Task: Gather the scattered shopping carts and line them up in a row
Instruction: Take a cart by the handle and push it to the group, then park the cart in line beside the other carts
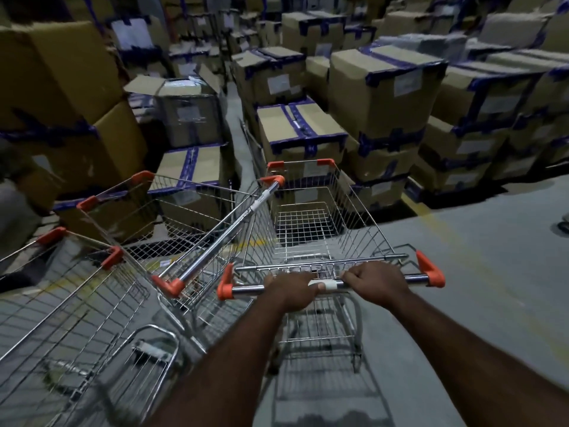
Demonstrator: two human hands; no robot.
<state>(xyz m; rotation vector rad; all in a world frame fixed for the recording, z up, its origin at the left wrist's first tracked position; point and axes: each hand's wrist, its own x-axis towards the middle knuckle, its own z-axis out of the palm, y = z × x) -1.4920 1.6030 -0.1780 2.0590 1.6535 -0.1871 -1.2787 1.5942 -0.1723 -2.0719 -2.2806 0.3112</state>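
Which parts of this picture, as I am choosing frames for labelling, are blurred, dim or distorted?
Head view: the light is dim throughout; the wide lens bows the cardboard boxes near the edges; the lower-left cart is smeared by motion blur; the left hand and right hand on the handle bar look sharp.

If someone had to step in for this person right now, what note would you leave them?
Left hand and right hand: both grip the handle of the right cart.
Carts: the middle cart stands just left of it at an angle; the left cart is beside that. All three face the stacked boxes.
Done: three carts are close together.
Left: the row is not straight yet. Probably swing the right cart parallel to the middle one, then square up the others. Whether more carts wait out of view cannot be told.
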